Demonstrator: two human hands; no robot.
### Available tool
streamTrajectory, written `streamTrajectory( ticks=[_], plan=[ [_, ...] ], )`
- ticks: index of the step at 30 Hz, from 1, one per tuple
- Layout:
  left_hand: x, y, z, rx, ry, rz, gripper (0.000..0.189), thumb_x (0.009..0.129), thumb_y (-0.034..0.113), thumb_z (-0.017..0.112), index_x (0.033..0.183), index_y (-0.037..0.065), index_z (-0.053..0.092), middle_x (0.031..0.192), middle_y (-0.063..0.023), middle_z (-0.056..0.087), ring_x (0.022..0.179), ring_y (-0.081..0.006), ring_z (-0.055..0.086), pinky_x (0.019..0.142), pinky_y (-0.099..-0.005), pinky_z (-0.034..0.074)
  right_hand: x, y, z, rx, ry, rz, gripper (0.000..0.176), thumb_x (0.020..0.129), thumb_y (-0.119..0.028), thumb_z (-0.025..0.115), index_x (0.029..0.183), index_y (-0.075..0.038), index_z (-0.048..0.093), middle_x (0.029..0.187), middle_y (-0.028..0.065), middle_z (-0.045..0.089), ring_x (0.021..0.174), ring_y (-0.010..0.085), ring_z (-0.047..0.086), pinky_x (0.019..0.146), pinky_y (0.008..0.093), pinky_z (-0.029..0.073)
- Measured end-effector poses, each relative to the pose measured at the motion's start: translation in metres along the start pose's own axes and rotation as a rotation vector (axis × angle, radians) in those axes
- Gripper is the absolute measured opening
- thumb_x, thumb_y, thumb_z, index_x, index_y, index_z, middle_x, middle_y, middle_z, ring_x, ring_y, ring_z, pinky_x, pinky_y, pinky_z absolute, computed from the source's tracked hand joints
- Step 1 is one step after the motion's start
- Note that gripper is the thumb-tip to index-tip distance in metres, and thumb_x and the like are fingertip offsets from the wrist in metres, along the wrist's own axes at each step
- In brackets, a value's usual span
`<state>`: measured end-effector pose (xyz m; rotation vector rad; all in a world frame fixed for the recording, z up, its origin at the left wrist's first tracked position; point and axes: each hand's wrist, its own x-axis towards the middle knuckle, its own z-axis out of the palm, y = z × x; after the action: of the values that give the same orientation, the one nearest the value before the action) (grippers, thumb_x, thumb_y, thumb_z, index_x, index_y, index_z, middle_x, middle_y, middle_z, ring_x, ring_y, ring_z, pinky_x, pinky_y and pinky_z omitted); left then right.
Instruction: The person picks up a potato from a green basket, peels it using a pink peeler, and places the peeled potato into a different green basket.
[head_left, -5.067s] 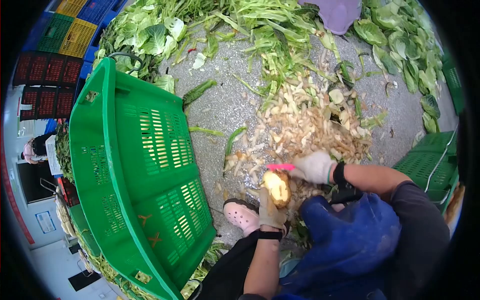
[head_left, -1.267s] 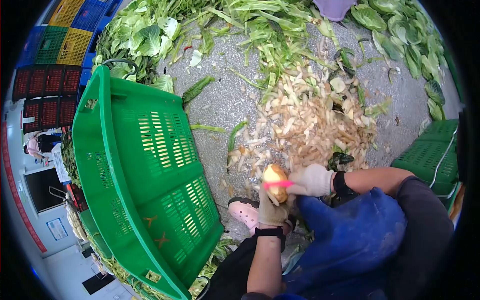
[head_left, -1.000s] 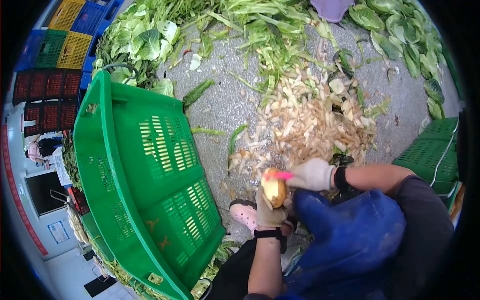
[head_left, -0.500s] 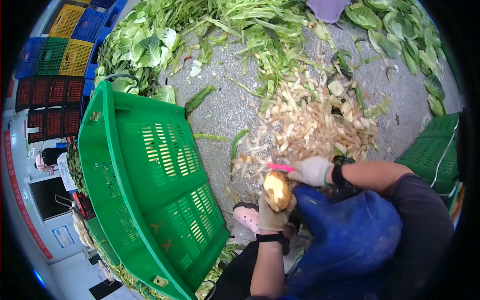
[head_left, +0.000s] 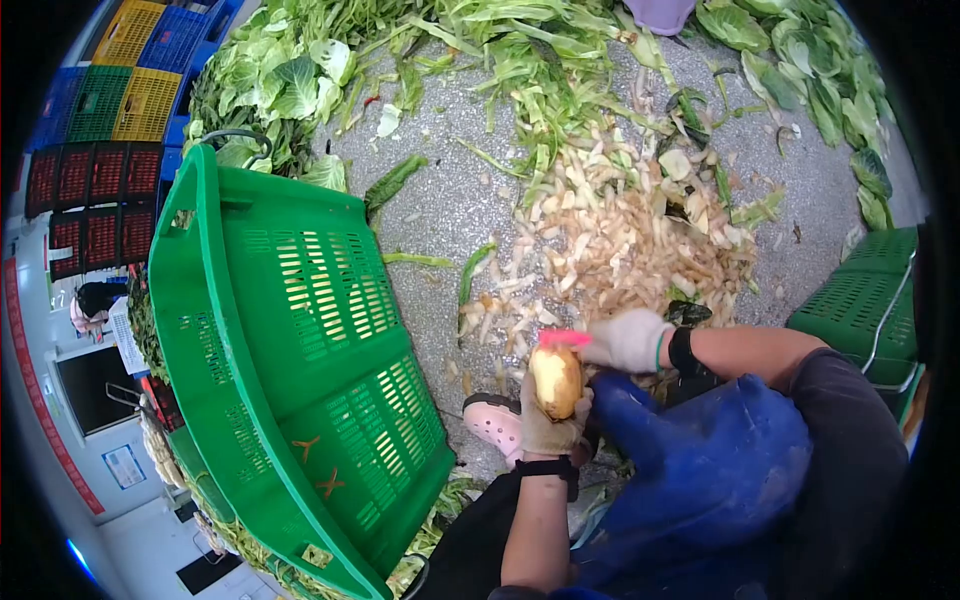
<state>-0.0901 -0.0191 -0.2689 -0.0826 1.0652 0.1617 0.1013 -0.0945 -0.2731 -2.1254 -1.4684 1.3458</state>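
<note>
My left hand (head_left: 548, 432), in a pale glove, is wrapped round the lower end of a potato (head_left: 557, 383). The potato is partly peeled: its front is pale yellow, with brown skin left along the right side and bottom. My right hand (head_left: 632, 340), also gloved, grips a pink peeler (head_left: 565, 338) by its handle. The peeler's head lies at the potato's upper end; whether the blade touches the skin is too blurred to tell. Beyond my hands, a heap of potato peelings (head_left: 640, 240) covers the floor.
A large green crate (head_left: 310, 400) stands tilted at my left; another green crate (head_left: 860, 300) is at the right. Cabbage leaves and green trimmings (head_left: 560, 60) lie across the floor ahead, near a purple container (head_left: 660, 14). Stacked coloured crates (head_left: 110, 110) stand at far left.
The pink peeler has moved slightly up and right along the potato's top end. More bare yellow flesh faces me now. My left hand still holds the potato in nearly the same place.
</note>
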Motion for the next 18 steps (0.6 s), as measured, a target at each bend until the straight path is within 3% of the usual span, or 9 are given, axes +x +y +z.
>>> streamTrajectory(
  ticks=[2,4,6,8,10,12,14,16,18],
  plan=[
    [0.000,-0.002,0.010,0.029,0.054,0.027,0.055,0.092,0.055,0.044,0.124,0.012,0.053,0.103,-0.0111,0.064,0.078,-0.0255,0.063,0.046,-0.0270,0.051,0.010,0.011,-0.004,-0.041,-0.042,0.080,0.041,0.091,-0.051,0.047,0.099,-0.013,0.061,0.075,0.0171,0.065,0.071,0.0363,0.065,0.065,0.0470,0.051],
    [0.003,-0.006,0.000,0.054,-0.025,0.068,0.054,0.092,0.055,0.044,0.122,0.012,0.054,0.103,-0.0129,0.063,0.078,-0.0257,0.064,0.048,-0.0273,0.053,-0.007,-0.009,-0.007,-0.047,-0.014,-0.039,0.040,0.092,-0.050,0.047,0.099,-0.013,0.061,0.077,0.0181,0.066,0.072,0.0363,0.066,0.065,0.0469,0.052],
    [-0.002,-0.013,0.007,0.012,0.109,0.058,0.052,0.092,0.055,0.045,0.121,0.013,0.054,0.103,-0.0108,0.063,0.079,-0.0249,0.064,0.051,-0.0279,0.055,-0.012,-0.015,0.000,-0.097,-0.122,-0.118,0.040,0.092,-0.049,0.048,0.100,-0.012,0.061,0.077,0.0180,0.066,0.071,0.0367,0.065,0.064,0.0468,0.052],
    [0.004,-0.007,0.002,0.043,0.007,0.065,0.060,0.087,0.061,0.049,0.122,0.012,0.053,0.104,-0.0105,0.061,0.082,-0.0272,0.062,0.054,-0.0310,0.054,0.005,-0.002,0.001,-0.053,0.020,0.012,0.038,0.091,-0.050,0.048,0.099,-0.015,0.061,0.076,0.0172,0.066,0.069,0.0372,0.065,0.063,0.0471,0.052],
    [0.006,-0.009,0.001,0.135,0.050,0.059,0.059,0.086,0.061,0.049,0.120,0.012,0.053,0.106,-0.0102,0.061,0.082,-0.0266,0.062,0.054,-0.0311,0.055,0.009,0.003,0.000,-0.084,0.034,0.018,0.037,0.091,-0.048,0.048,0.102,-0.015,0.059,0.075,0.0174,0.066,0.068,0.0376,0.065,0.061,0.0479,0.051],
    [0.003,-0.016,0.014,0.133,0.124,0.169,0.060,0.086,0.061,0.050,0.118,0.011,0.054,0.101,-0.0103,0.062,0.078,-0.0263,0.062,0.055,-0.0310,0.055,-0.002,-0.007,0.000,-0.077,-0.041,-0.187,0.038,0.092,-0.047,0.047,0.104,-0.013,0.059,0.077,0.0172,0.067,0.068,0.0378,0.065,0.061,0.0480,0.051],
    [0.005,-0.016,0.001,0.139,0.103,0.122,0.060,0.086,0.061,0.049,0.117,0.010,0.055,0.097,-0.0104,0.063,0.077,-0.0256,0.062,0.056,-0.0315,0.054,-0.004,-0.006,0.000,-0.043,-0.026,-0.031,0.041,0.093,-0.047,0.046,0.102,-0.009,0.060,0.078,0.0176,0.066,0.072,0.0378,0.065,0.066,0.0474,0.051],
    [0.006,-0.013,0.003,0.145,0.110,0.085,0.058,0.087,0.060,0.048,0.116,0.011,0.056,0.096,-0.0085,0.064,0.079,-0.0243,0.063,0.058,-0.0333,0.054,0.010,0.009,-0.019,-0.133,-0.137,0.107,0.042,0.093,-0.047,0.046,0.101,-0.008,0.059,0.078,0.0180,0.066,0.074,0.0378,0.065,0.068,0.0472,0.051],
    [0.008,-0.012,0.008,0.193,0.116,0.063,0.052,0.089,0.057,0.048,0.118,0.014,0.055,0.101,-0.0043,0.063,0.081,-0.0208,0.062,0.055,-0.0280,0.052,0.005,0.003,-0.025,-0.088,-0.110,0.099,0.042,0.093,-0.047,0.045,0.100,-0.008,0.060,0.078,0.0180,0.066,0.074,0.0381,0.065,0.068,0.0472,0.050]
  ],
)
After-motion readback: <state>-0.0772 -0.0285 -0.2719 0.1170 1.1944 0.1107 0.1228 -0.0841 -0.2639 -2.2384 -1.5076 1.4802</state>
